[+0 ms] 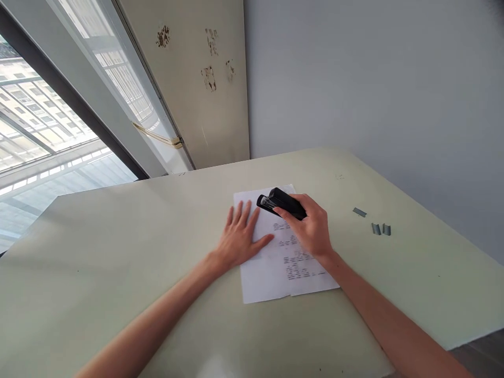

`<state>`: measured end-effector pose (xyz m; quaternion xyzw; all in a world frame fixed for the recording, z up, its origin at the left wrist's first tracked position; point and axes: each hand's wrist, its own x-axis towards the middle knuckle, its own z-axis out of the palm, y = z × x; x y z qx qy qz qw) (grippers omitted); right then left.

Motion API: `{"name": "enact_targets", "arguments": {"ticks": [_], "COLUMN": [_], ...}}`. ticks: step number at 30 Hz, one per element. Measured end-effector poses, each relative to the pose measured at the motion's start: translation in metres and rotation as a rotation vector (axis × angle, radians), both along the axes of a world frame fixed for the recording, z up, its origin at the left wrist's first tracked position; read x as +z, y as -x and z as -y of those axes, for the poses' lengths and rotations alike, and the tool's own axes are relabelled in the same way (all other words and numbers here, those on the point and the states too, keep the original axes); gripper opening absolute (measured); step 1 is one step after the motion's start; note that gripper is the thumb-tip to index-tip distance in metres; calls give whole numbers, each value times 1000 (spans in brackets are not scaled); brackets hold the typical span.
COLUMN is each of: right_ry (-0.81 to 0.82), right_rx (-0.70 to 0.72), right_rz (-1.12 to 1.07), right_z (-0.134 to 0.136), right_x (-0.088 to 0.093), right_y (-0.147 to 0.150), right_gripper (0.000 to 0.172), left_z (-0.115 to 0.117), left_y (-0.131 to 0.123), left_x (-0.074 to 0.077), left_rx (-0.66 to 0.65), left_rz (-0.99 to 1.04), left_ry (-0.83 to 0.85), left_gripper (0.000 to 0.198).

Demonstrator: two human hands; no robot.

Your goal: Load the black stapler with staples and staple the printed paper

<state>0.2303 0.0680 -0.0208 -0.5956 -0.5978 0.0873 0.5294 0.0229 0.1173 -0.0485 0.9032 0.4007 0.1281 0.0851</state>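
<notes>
A black stapler [282, 202] is gripped in my right hand [315, 226], its jaw end pointing left above the paper. Beneath it lie white printed sheets of paper [268, 278], with small dark text on their right part. My left hand [238, 236] rests flat on the left side of the sheets, fingers spread and thumb pointing toward the stapler. Part of the printed text is hidden under my right hand and wrist.
Several strips of staples [359, 212] lie on the pale table [118, 273] to the right of the paper. A grey wall [374, 79] borders the table's far right side. Behind it at left stand a refrigerator [189, 94] and a window [35, 110].
</notes>
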Motion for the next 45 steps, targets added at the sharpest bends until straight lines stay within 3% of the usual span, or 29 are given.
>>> {"name": "enact_targets", "arguments": {"ticks": [5,9,13,16,21,26,37,45], "right_ry": [-125,-198,-250,-144,62,231,351,406], "right_rx": [-73,-115,-40,126,454,605,656,400], "right_rz": [126,151,93,56,43,50,40,-318], "right_z": [0,-1,3,6,13,15,-1,3], "right_x": [-3,-1,5,8,4,3,-3,-7], "right_y": [-8,-12,-12,-9,9,41,79,72], "right_gripper": [29,26,18,15,19,20,25,45], "left_z": [2,2,3,7,16,26,34,34], "left_y": [-77,-91,-59,-13,73,132,137,139], "left_x": [-9,-11,-4,3,15,26,32,32], "left_rx": [-22,15,0,66,265,527,573,596], "left_rz": [108,233,437,538,746,795,834,832], "left_ry": [-11,44,142,222,309,345,435,446], "left_gripper": [79,72,59,53,35,39,42,41]}}
